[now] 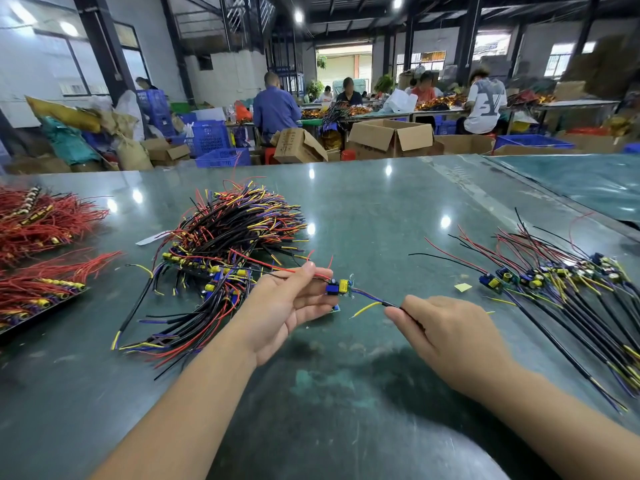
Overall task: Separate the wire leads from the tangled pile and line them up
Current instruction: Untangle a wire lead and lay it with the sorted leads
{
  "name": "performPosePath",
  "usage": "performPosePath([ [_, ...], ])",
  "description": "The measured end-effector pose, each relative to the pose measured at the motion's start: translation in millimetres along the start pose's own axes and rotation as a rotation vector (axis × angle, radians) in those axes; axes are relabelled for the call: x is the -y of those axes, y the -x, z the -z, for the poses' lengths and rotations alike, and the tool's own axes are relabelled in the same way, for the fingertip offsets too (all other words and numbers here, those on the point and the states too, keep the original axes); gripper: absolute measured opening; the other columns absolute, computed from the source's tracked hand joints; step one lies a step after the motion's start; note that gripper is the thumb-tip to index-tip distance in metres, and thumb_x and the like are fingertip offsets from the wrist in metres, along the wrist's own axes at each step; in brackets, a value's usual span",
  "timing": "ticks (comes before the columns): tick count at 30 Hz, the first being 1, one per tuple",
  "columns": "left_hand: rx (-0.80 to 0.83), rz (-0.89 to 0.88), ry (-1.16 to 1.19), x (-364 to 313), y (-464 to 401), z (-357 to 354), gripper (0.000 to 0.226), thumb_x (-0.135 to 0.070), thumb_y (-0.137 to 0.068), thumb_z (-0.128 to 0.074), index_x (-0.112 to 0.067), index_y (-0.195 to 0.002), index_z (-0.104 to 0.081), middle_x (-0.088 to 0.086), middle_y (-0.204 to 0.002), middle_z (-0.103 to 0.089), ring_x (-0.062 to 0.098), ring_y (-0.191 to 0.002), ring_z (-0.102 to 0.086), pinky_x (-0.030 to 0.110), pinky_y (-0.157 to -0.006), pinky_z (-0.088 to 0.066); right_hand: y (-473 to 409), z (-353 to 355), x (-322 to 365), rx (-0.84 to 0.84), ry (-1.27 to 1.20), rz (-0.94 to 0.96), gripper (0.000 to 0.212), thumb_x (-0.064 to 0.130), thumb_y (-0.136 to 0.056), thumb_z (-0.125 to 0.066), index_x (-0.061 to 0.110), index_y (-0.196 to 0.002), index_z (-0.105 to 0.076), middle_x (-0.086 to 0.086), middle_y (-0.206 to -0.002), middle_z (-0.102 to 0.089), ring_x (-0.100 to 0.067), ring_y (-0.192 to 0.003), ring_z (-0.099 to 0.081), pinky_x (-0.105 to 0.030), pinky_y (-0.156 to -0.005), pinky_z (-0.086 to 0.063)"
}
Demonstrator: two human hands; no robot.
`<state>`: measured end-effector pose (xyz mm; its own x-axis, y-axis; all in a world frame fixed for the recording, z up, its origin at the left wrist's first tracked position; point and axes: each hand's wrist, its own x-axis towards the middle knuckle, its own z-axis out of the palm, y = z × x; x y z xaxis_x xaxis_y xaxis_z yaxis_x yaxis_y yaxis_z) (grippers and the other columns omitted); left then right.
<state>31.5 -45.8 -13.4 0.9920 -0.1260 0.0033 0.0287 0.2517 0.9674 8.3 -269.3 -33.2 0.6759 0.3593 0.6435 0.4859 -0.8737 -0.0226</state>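
Tangled pile (228, 258) sits on the table (381, 209), left of the held lead. Left hand (287, 306) pinches the red wire right at the small board (337, 287), other fingers loose. Right hand (446, 334) is curled round the black sheathed wires on the board's other side, stretching the lead (374, 301) clear of the pile. Right of that: sorted row (554, 289), boards roughly in line. Leads look light and floppy, prone to snagging; solder joints are probably fragile. Hold near the board, not by the wire tips.

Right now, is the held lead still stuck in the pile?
No: both hands hold the lead clear of the pile.
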Motion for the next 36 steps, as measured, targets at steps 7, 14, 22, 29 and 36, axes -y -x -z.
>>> performPosePath([
  [7, 0.02, -0.046, -0.116, 6.9, 4.9, -8.4, 0.021, -0.019, -0.092, -0.054, -0.006, -0.095, -0.069, 0.013, -0.083, -0.074, 0.018, -0.07, -0.072, 0.021, -0.06, -0.056, 2.3, -1.9, 3.8, 0.194, -0.034, -0.046, 0.061, 0.06, -0.086, -0.002, 0.032, -0.111, -0.05, 0.012, -0.099, -0.059, -0.015, -0.092, -0.059, -0.034, -0.064, -0.042],
  [14, -0.039, -0.025, 0.044, 1.6, 4.2, -14.6, 0.043, -0.032, -0.103, -0.031, -0.008, -0.085, -0.062, 0.019, -0.074, -0.072, 0.024, -0.059, -0.07, 0.026, -0.054, -0.056, 1.6, -9.5, -0.8, 0.237, 0.022, -0.038, 0.028, 0.049, -0.098, -0.013, 0.028, -0.101, -0.032, 0.001, -0.074, -0.055, -0.03, -0.07, -0.052, -0.036, -0.052, -0.025],
  [22, -0.082, -0.002, 0.016, 1.5, 4.0, -12.0, 0.043, -0.039, -0.103, -0.027, -0.014, -0.083, -0.056, 0.017, -0.066, -0.07, 0.021, -0.05, -0.067, 0.022, -0.045, -0.053, 1.3, -2.3, 5.0, 0.188, -0.066, 0.002, 0.041, 0.049, -0.098, -0.015, 0.022, -0.086, -0.043, 0.001, -0.051, -0.035, -0.035, -0.057, -0.041, -0.035, -0.05, -0.023],
  [29, -0.152, -0.04, 0.025, 3.9, -1.7, -6.8, 0.04, -0.034, -0.103, -0.031, -0.011, -0.085, -0.059, 0.015, -0.071, -0.072, 0.02, -0.054, -0.068, 0.023, -0.049, -0.055, -0.6, 11.6, 2.1, 0.184, -0.157, -0.058, 0.029, 0.035, -0.094, -0.037, 0.02, -0.07, -0.037, 0.004, -0.047, -0.028, -0.031, -0.051, -0.038, -0.035, -0.047, -0.026],
  [36, -0.391, -0.243, 0.105, -1.3, -11.3, 12.7, 0.029, -0.02, -0.102, -0.041, -0.009, -0.079, -0.056, 0.002, -0.06, -0.069, 0.011, -0.056, -0.068, 0.018, -0.053, -0.055, -3.3, 13.9, -30.5, 0.14, -0.136, -0.363, 0.038, 0.035, -0.097, -0.039, 0.019, -0.064, -0.03, 0.001, -0.054, -0.039, -0.031, -0.064, -0.042, -0.038, -0.056, -0.031],
])
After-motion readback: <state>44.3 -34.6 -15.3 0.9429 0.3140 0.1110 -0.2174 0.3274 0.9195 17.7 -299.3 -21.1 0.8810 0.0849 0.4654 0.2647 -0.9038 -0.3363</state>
